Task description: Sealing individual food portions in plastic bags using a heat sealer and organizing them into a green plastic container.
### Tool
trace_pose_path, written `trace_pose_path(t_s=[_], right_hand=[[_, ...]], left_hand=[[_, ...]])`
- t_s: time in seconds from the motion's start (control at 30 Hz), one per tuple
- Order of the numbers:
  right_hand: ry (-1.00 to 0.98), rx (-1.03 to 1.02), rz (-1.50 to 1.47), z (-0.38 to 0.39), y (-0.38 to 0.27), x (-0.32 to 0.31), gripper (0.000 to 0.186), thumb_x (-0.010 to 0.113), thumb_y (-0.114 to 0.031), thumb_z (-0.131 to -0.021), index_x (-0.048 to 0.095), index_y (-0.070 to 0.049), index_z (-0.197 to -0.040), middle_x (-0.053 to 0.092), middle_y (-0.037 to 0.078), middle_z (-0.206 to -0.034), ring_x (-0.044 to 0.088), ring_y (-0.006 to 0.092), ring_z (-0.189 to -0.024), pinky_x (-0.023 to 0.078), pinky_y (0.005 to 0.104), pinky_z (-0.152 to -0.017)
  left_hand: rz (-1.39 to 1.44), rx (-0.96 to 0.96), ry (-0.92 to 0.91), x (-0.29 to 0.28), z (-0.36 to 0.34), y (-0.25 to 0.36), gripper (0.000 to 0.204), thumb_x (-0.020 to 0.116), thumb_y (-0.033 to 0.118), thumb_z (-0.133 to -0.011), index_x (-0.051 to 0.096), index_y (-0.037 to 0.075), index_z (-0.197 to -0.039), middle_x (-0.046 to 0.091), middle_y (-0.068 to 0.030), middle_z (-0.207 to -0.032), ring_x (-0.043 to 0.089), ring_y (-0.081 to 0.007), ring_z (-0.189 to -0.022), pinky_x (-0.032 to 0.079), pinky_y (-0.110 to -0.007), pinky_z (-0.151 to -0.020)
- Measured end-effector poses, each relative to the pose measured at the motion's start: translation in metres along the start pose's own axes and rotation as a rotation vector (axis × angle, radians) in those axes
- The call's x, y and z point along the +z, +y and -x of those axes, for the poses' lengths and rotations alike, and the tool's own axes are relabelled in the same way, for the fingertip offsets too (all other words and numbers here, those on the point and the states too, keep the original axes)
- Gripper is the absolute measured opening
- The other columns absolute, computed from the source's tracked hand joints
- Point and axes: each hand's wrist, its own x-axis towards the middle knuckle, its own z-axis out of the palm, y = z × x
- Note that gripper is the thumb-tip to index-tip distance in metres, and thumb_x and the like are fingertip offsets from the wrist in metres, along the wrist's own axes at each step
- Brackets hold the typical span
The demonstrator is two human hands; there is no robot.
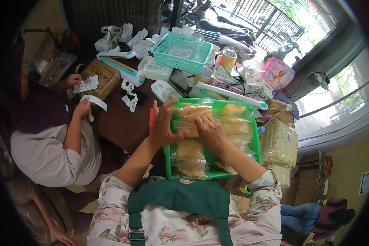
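Note:
A green plastic tray point(256, 153) in front of me holds several clear packets point(188, 166) of flat golden-orange food, some lying on top of one another. My left hand point(163, 127) is raised over the tray's left edge with fingers spread, empty. My right hand point(210, 132) is in the middle of the tray, its fingers curled down on a clear food packet point(197, 111). A red edge point(151, 119) shows beside the tray at the left.
A co-worker point(55, 151) at left holds paper labels. The dark table point(123, 131) bears a cardboard piece, a turquoise basket point(180, 53), paper stacks, tape rolls and sealers point(229, 95). Wrapped bundles point(278, 141) sit at right. Another person point(305, 219) is at lower right, motorbikes outside.

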Motion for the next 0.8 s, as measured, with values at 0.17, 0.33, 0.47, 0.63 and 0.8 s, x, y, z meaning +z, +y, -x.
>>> trace_pose_path(t_s=[0.17,0.33,0.47,0.63,0.8], right_hand=[[0.0,0.038,-0.054,-0.002,0.012,0.001,0.021,0.053,-0.005,-0.067,0.05,-0.007,-0.088,0.055,0.009,-0.078,0.055,0.027,-0.075,0.043,0.0359,-0.068],[0.084,-0.01,-0.108,0.0,0.001,-0.015,0.023,0.06,-0.008,-0.069,0.05,-0.006,-0.09,0.055,0.009,-0.078,0.055,0.0273,-0.076,0.043,0.0367,-0.067],[-0.128,-0.327,-0.282,0.029,-0.017,-0.036,0.02,0.06,-0.015,-0.068,0.053,-0.007,-0.084,0.056,0.008,-0.084,0.056,0.0258,-0.081,0.043,0.0362,-0.07],[-0.71,-0.31,-0.2,0.058,-0.023,-0.018,0.021,0.061,-0.015,-0.069,0.052,-0.006,-0.085,0.056,0.011,-0.085,0.058,0.0267,-0.082,0.046,0.035,-0.067],[-0.85,0.082,-0.467,0.058,-0.015,-0.003,0.029,0.054,0.0,-0.068,0.046,-0.003,-0.097,0.056,0.018,-0.088,0.057,0.0351,-0.083,0.047,0.0408,-0.068]], left_hand=[[-0.201,0.409,-0.672,-0.008,0.029,0.033,0.023,0.068,0.027,-0.067,0.06,0.013,-0.083,0.059,-0.006,-0.089,0.057,-0.0204,-0.089,0.039,-0.035,-0.078],[-0.232,0.26,-0.646,0.01,0.034,0.008,0.008,0.061,0.015,-0.069,0.056,0.011,-0.074,0.058,-0.0044,-0.07,0.06,-0.0206,-0.069,0.043,-0.035,-0.063],[-0.17,0.162,-0.391,0.008,0.011,0.002,0.007,0.059,0.012,-0.07,0.055,0.008,-0.075,0.058,-0.0069,-0.068,0.059,-0.0248,-0.068,0.046,-0.036,-0.06],[-0.128,0.126,-0.387,0.014,0.005,0.003,0.016,0.065,0.009,-0.068,0.058,0.007,-0.081,0.061,-0.006,-0.074,0.06,-0.0238,-0.07,0.047,-0.035,-0.064],[-0.138,0.082,-0.376,0.013,0.008,0.009,0.017,0.066,0.011,-0.068,0.057,0.007,-0.081,0.061,-0.0053,-0.08,0.06,-0.0229,-0.075,0.046,-0.034,-0.066]])
